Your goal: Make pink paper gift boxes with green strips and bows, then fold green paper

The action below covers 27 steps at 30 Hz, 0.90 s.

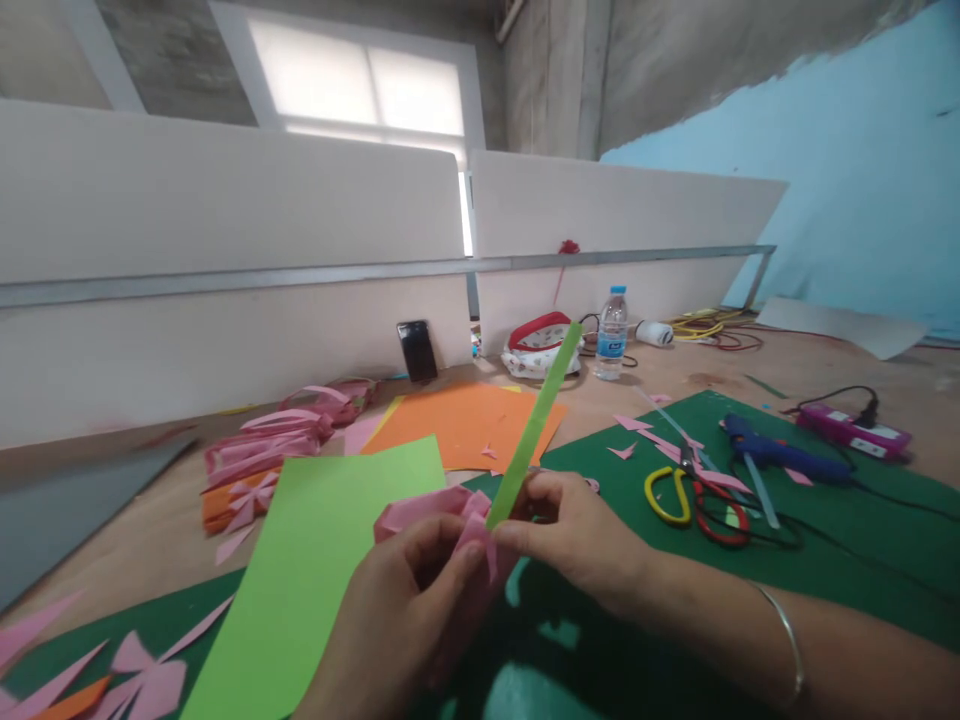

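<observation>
My left hand (397, 610) pinches a folded pink paper piece (424, 510) between thumb and fingers. My right hand (574, 530) meets it from the right and holds the lower end of a long green paper strip (536, 425), which slants up and to the right. Both hands hover over the dark green cutting mat (750, 590). A light green paper sheet (315, 560) lies just left of my hands.
Scissors (694, 490), a blue glue gun (772, 455) and a pink power strip (855, 432) lie to the right. Orange paper (457, 420), pink paper bows (262, 450), a phone (417, 350), a water bottle (612, 333) and a pouch (536, 345) sit farther back by white partitions.
</observation>
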Each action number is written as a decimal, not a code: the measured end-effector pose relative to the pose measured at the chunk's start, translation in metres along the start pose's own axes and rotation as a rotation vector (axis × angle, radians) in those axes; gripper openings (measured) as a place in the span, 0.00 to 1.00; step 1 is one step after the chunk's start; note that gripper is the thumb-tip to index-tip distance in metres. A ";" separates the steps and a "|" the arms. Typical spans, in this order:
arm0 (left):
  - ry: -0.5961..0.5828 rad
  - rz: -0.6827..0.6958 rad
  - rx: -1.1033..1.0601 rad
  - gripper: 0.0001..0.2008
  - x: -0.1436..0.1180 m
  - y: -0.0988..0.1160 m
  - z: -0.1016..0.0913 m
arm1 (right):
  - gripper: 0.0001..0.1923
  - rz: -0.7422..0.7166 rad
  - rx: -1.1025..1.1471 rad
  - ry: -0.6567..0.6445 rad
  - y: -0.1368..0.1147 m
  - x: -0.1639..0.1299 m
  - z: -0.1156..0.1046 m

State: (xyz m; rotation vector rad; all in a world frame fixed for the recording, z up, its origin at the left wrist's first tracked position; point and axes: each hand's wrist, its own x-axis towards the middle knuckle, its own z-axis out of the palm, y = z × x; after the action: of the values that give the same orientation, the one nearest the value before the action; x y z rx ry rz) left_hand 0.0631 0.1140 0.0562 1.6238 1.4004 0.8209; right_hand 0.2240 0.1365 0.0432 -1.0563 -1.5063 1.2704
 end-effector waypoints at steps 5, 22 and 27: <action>0.018 -0.048 -0.101 0.15 0.001 -0.002 0.004 | 0.04 -0.044 0.134 0.053 0.002 -0.003 0.003; 0.007 -0.113 -0.207 0.18 0.004 -0.013 0.007 | 0.08 0.002 0.267 0.138 0.003 -0.007 0.006; -0.001 -0.118 -0.197 0.18 0.007 -0.007 0.005 | 0.03 -0.006 0.094 0.149 0.000 -0.005 0.006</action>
State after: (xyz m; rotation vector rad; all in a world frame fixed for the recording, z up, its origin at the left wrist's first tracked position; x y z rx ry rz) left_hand 0.0657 0.1201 0.0476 1.3788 1.3557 0.8592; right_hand 0.2193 0.1306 0.0418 -1.0603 -1.3245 1.2193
